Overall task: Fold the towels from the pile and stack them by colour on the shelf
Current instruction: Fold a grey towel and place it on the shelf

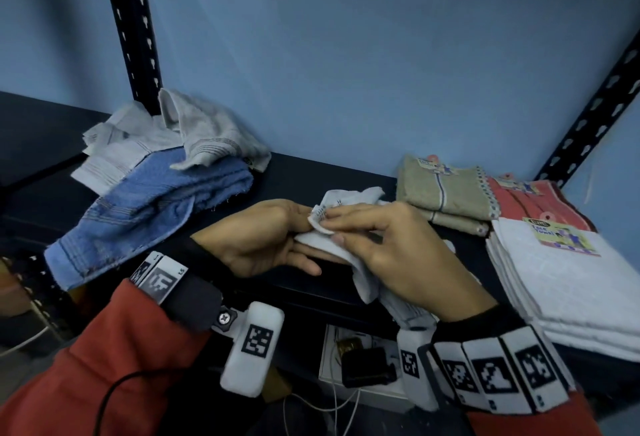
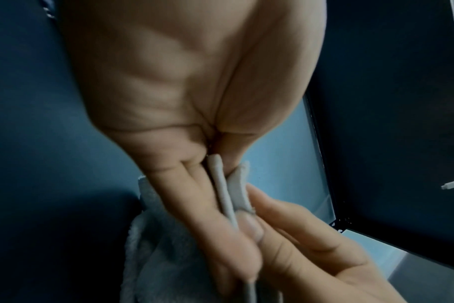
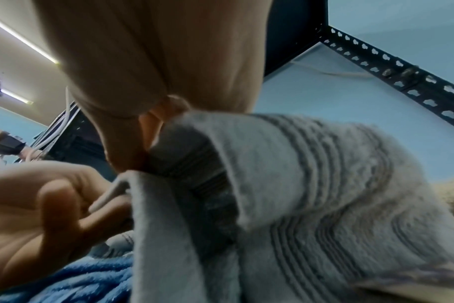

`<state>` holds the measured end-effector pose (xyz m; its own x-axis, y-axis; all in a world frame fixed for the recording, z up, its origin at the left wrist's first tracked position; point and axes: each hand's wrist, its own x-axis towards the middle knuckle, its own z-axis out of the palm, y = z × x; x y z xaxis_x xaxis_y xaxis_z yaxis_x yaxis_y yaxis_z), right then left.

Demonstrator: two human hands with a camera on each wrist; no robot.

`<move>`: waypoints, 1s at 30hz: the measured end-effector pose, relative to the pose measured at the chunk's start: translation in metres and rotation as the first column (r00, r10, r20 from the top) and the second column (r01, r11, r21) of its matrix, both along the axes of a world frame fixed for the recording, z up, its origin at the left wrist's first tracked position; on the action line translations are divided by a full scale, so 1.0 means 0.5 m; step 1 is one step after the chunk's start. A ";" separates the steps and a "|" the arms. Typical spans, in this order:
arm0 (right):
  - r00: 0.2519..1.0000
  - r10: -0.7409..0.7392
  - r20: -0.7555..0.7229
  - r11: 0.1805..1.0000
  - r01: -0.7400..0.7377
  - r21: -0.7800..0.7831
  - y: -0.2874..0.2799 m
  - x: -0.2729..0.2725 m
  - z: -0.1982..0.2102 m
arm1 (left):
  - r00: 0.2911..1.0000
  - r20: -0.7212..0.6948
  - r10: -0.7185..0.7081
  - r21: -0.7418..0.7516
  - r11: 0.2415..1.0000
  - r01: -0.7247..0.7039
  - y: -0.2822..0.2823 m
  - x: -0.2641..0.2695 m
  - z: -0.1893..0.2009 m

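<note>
A light grey striped towel [image 1: 349, 198] hangs in front of the dark shelf [image 1: 311, 172], held between both hands. My left hand [image 1: 308, 241] grips its doubled edge between thumb and fingers; the left wrist view shows the two towel edges [image 2: 222, 184] running out of that left hand [image 2: 218, 164]. My right hand [image 1: 332, 227] pinches a curled corner of the towel with thumb and fingertips. From the right wrist, the right hand [image 3: 153, 131] holds the striped towel [image 3: 311, 174], which drapes downward. The unfolded pile [image 1: 156, 193] of blue and grey towels lies to the left.
Folded stacks sit on the shelf's right side: beige [image 1: 443, 189], red [image 1: 540, 200] and white [image 1: 571, 283] with a paper label. Black slotted uprights [image 1: 131, 30] stand at the back corners. A white box [image 1: 360, 363] with a dark device and cables lies below the shelf edge.
</note>
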<state>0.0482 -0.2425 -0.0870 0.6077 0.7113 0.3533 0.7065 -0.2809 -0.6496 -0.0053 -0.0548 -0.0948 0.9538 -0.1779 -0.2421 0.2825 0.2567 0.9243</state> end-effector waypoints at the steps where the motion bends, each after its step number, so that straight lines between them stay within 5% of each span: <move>1: 1.000 0.002 -0.013 1.000 -0.002 0.011 0.002 -0.003 -0.002 | 1.000 -0.004 0.009 -0.012 1.000 -0.009 0.000 -0.001 0.000; 8: 1.000 0.000 0.028 1.000 0.001 -0.025 0.006 -0.006 -0.016 | 0.996 -0.048 0.079 -0.117 0.990 -0.084 -0.007 0.003 -0.001; 12: 0.994 0.053 0.097 0.997 -0.047 -0.068 0.012 -0.012 -0.020 | 1.000 -0.020 -0.013 -0.137 0.991 0.010 -0.020 0.005 -0.010; 16: 0.999 0.029 -0.017 0.997 -0.030 -0.071 0.007 -0.015 -0.017 | 0.998 -0.032 -0.056 -0.168 0.984 0.050 -0.030 0.004 -0.017; 22: 0.984 -0.037 0.172 0.999 0.031 0.040 0.019 -0.016 -0.024 | 0.999 -0.016 -0.039 -0.111 0.993 0.037 -0.032 0.006 -0.015; 27: 0.983 -0.096 0.154 0.985 0.072 0.156 -0.003 0.005 -0.016 | 0.991 0.038 0.130 -0.038 0.991 -0.128 -0.034 0.005 -0.008; 30: 0.994 -0.045 0.100 0.993 0.034 0.112 -0.015 0.002 0.002 | 0.988 0.031 0.150 -0.162 0.976 -0.143 -0.041 -0.004 0.003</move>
